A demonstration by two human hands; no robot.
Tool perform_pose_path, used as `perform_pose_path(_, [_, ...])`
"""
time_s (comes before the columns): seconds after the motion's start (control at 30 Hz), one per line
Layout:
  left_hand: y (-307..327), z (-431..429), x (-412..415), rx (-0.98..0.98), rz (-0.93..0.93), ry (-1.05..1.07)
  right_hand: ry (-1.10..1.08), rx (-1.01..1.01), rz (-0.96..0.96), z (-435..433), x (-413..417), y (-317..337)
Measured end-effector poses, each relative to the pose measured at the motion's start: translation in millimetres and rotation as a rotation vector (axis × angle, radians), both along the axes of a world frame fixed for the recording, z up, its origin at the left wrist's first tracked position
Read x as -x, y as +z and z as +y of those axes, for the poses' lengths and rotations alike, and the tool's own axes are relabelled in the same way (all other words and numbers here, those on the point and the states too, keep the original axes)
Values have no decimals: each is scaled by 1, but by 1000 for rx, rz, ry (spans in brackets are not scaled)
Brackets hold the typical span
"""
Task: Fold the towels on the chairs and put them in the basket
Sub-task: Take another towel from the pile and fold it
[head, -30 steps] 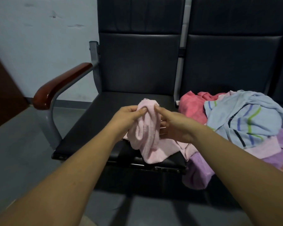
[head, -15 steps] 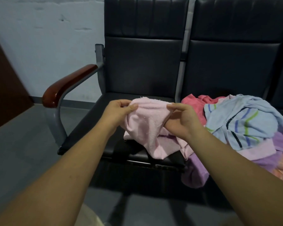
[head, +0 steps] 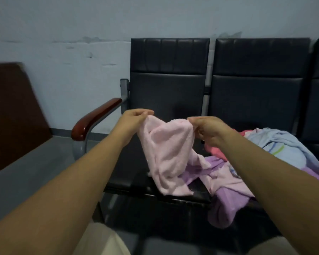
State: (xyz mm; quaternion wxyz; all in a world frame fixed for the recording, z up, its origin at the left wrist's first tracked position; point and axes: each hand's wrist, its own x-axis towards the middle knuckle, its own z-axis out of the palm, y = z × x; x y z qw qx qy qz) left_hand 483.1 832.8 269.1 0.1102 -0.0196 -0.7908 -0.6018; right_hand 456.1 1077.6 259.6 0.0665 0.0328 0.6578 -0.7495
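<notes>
a person's left hand [head: 135, 116] and right hand [head: 206, 129] pinch the top edge of a pink towel [head: 166, 153], fingers curled on the cloth. a second ago the hands were almost touching, with the towel bunched between them low over the chair seat [head: 129, 170]. now they have lifted and drawn apart, and the towel hangs open below them, its lower end draped on the seat's front edge. this looks like shaking it out to find the corners, so the first fold is not yet made. beyond the right hand lies a heap of unfolded towels, a striped blue towel [head: 284, 144] and a purple towel [head: 226, 207] among them (the basket is not in view).
</notes>
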Motion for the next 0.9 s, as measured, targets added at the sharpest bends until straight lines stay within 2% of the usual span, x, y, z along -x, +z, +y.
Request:
perform_pose_path(0.1, [31, -11, 5, 99, 67, 94, -86, 45, 115, 7, 0, 39])
perform_pose_path(0.2, [57, -27, -2, 291, 144, 196, -117, 110, 126, 19, 1, 66])
perform_pose_path(0.27, [69, -38, -5, 318, 204, 214, -160, 122, 146, 28, 4, 76])
perform_pose_path(0.43, [88, -51, -16, 459, 208, 314, -216, -30, 226, 43, -7, 90])
perform_pose_path(0.5, [89, -52, -23, 450, 192, 320, -178, -151, 258, 47, -15, 92])
perform_pose_path(0.6, [87, -56, -30, 411, 154, 284, -231, -602, 379, 50, -18, 91])
perform_pose_path(0.67, [87, -58, -34, 450, 138, 265, -273, -716, 394, 51, -19, 91])
perform_pose_path(0.77, [88, -62, -36, 377, 131, 265, -264, -544, 304, 54, -19, 90])
perform_pose_path(0.83, [91, -63, -38, 124, 95, 246, -239, -309, 260, 55, -20, 89])
perform_pose_path(0.9, [93, -64, -39, -74, 63, 134, -205, -100, 271, 54, -19, 89])
